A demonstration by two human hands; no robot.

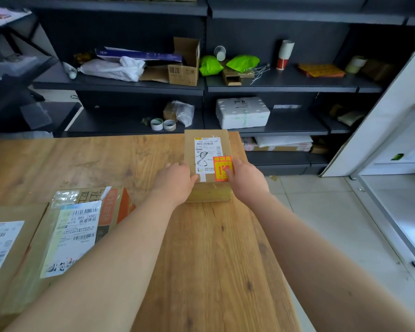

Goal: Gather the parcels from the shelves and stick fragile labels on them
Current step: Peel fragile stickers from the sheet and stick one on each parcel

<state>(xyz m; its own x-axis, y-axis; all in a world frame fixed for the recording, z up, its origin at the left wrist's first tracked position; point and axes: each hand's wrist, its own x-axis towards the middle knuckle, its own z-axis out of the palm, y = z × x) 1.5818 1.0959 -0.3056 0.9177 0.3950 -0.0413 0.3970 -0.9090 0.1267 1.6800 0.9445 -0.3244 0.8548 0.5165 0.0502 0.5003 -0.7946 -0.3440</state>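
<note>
A small brown cardboard parcel (pixel 207 144) sits near the far right edge of the wooden table (pixel 201 248). It carries a white shipping label and a red-and-yellow fragile label (pixel 222 167) on its top right. My right hand (pixel 246 179) lies on the parcel's right side with the thumb pressing on the fragile label. My left hand (pixel 175 179) rests flat against the parcel's left near corner. Two more parcels lie at the table's near left: a box with orange print (pixel 86 226) and a flat brown one (pixel 7 250).
Dark shelves (pixel 273 86) behind the table hold a white foam box (pixel 242 112), an open carton (pixel 185 65), green bags (pixel 242 62), tape rolls (pixel 163 124), a label roll (pixel 284 55) and a stack of orange stickers (pixel 321 70). White tiled floor and a white frame lie to the right.
</note>
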